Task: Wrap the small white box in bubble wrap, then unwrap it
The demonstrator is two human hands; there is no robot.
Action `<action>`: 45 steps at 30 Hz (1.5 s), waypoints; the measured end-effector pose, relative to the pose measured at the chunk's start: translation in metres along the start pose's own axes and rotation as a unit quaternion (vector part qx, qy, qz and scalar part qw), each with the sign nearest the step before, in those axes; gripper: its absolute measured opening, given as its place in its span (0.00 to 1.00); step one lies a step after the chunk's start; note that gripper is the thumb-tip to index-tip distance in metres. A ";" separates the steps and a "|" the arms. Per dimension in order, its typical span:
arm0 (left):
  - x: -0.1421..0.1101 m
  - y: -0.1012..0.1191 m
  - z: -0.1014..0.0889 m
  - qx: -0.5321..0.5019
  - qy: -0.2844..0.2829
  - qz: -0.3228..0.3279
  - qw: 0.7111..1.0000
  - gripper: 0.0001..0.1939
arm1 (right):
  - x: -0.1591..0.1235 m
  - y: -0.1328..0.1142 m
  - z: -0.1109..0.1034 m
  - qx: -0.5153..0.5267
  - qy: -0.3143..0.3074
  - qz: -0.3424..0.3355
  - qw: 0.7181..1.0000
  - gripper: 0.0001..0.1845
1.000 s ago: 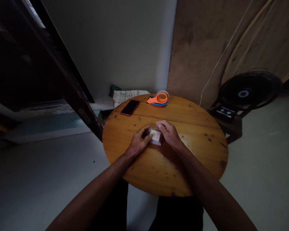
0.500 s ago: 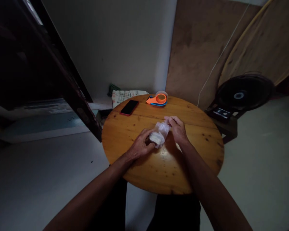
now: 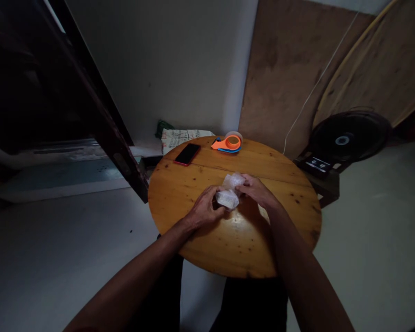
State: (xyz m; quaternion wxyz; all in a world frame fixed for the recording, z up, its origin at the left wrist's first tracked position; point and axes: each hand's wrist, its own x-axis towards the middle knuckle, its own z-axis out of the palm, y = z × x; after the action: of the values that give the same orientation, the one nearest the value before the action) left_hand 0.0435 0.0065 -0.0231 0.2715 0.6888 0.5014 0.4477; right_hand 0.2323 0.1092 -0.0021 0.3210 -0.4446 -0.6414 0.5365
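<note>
A small white packet in clear plastic wrap is held just above the middle of a round wooden table. My left hand grips the packet's lower end with curled fingers. My right hand pinches the loose plastic at its upper end. The two hands are close together, with the packet between them.
A red-edged phone and an orange tape dispenser lie at the table's far edge. A black fan stands on the floor to the right. A dark slanted beam rises at the left, and a printed bag lies behind the table.
The packet lay flat on the table under both hands a second ago. It is now lifted and turned, and my right hand has drawn the plastic wrap up and then lowered a little.
</note>
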 end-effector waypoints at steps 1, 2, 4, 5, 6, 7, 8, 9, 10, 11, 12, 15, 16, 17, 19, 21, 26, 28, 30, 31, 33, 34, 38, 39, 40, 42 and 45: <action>0.000 0.001 0.000 0.004 0.003 -0.002 1.000 0.23 | 0.002 0.002 0.002 0.007 0.002 -0.015 1.000 0.26; -0.001 0.001 0.001 0.010 0.006 -0.001 1.000 0.22 | 0.004 0.004 0.003 0.016 0.011 -0.033 0.999 0.25; -0.001 0.003 0.000 0.031 0.011 0.009 0.999 0.22 | 0.007 0.007 0.007 0.027 0.047 -0.064 0.996 0.24; -0.002 0.004 0.000 0.042 0.012 0.020 0.999 0.22 | 0.009 0.008 0.008 0.028 0.070 -0.075 0.994 0.24; -0.002 0.005 -0.001 0.051 0.011 0.033 0.998 0.23 | 0.010 0.009 0.008 0.030 0.093 -0.080 0.992 0.24; -0.003 0.006 -0.002 0.055 0.006 0.045 0.997 0.23 | 0.010 0.009 0.008 0.031 0.115 -0.081 0.990 0.24; -0.003 0.007 -0.003 0.053 -0.001 0.055 0.997 0.24 | 0.011 0.009 0.007 0.033 0.137 -0.079 0.987 0.24; -0.003 0.008 -0.005 0.048 -0.008 0.063 0.997 0.25 | 0.011 0.009 0.005 0.035 0.155 -0.077 0.984 0.24; -0.004 0.008 -0.006 0.040 -0.012 0.068 0.997 0.25 | 0.011 0.010 0.003 0.037 0.168 -0.074 0.982 0.23; -0.004 0.008 -0.008 0.032 -0.012 0.074 0.997 0.25 | 0.012 0.011 0.002 0.037 0.176 -0.071 0.981 0.23; -0.004 0.008 -0.009 0.024 -0.010 0.082 0.996 0.25 | 0.012 0.012 0.000 0.037 0.181 -0.069 0.980 0.23; -0.003 0.008 -0.011 0.020 -0.011 0.108 0.994 0.24 | 0.016 0.017 -0.002 0.024 0.208 -0.082 0.974 0.22; -0.003 0.008 -0.011 0.024 -0.013 0.110 0.994 0.24 | 0.017 0.019 -0.003 0.013 0.231 -0.094 0.968 0.22; -0.003 0.008 -0.011 0.030 -0.016 0.108 0.994 0.24 | 0.017 0.019 -0.004 0.000 0.259 -0.109 0.960 0.22; -0.002 0.009 -0.011 0.039 -0.021 0.102 0.994 0.25 | 0.017 0.016 -0.006 -0.026 0.308 -0.142 0.940 0.20; -0.002 0.009 -0.010 0.043 -0.029 0.106 0.993 0.27 | 0.012 0.009 -0.007 -0.038 0.328 -0.170 0.929 0.16; -0.001 0.005 -0.005 0.056 -0.040 0.102 0.992 0.28 | -0.006 -0.013 0.001 -0.040 0.185 -0.195 0.962 0.15; 0.000 0.003 -0.004 0.067 -0.041 0.101 0.992 0.26 | -0.012 -0.018 0.005 -0.091 0.064 -0.195 0.974 0.17; 0.000 0.002 -0.003 0.077 -0.043 0.109 0.990 0.25 | -0.016 -0.021 0.007 -0.185 -0.019 -0.197 0.963 0.20; 0.001 0.002 -0.003 0.080 -0.044 0.113 0.989 0.24 | -0.017 -0.022 0.007 -0.237 -0.034 -0.195 0.951 0.23; 0.001 0.001 -0.004 0.082 -0.044 0.119 0.988 0.24 | -0.019 -0.024 0.003 -0.325 -0.017 -0.182 0.928 0.27; 0.001 0.001 -0.004 0.083 -0.042 0.120 0.988 0.23 | -0.020 -0.024 0.000 -0.356 0.006 -0.175 0.918 0.28; 0.002 -0.002 -0.002 0.088 -0.012 0.108 0.990 0.20 | -0.020 -0.023 -0.010 -0.429 0.089 -0.164 0.884 0.27; 0.002 -0.004 -0.002 0.088 0.000 0.104 0.991 0.19 | -0.019 -0.022 -0.011 -0.441 0.104 -0.159 0.877 0.26; 0.002 -0.005 -0.002 0.088 0.012 0.102 0.991 0.18 | -0.019 -0.021 -0.011 -0.450 0.118 -0.153 0.872 0.26; 0.002 -0.007 -0.001 0.087 0.026 0.102 0.991 0.17 | -0.018 -0.019 -0.011 -0.461 0.138 -0.134 0.866 0.23; 0.002 -0.008 -0.002 0.078 0.030 0.112 0.990 0.17 | -0.017 -0.016 -0.010 -0.481 0.140 -0.091 0.860 0.17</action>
State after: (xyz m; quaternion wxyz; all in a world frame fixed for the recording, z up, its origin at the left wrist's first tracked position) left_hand 0.0385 0.0111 -0.0279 0.1498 0.7458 0.4628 0.4551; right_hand 0.2442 0.0969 0.0170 0.2008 -0.5540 -0.8056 0.0614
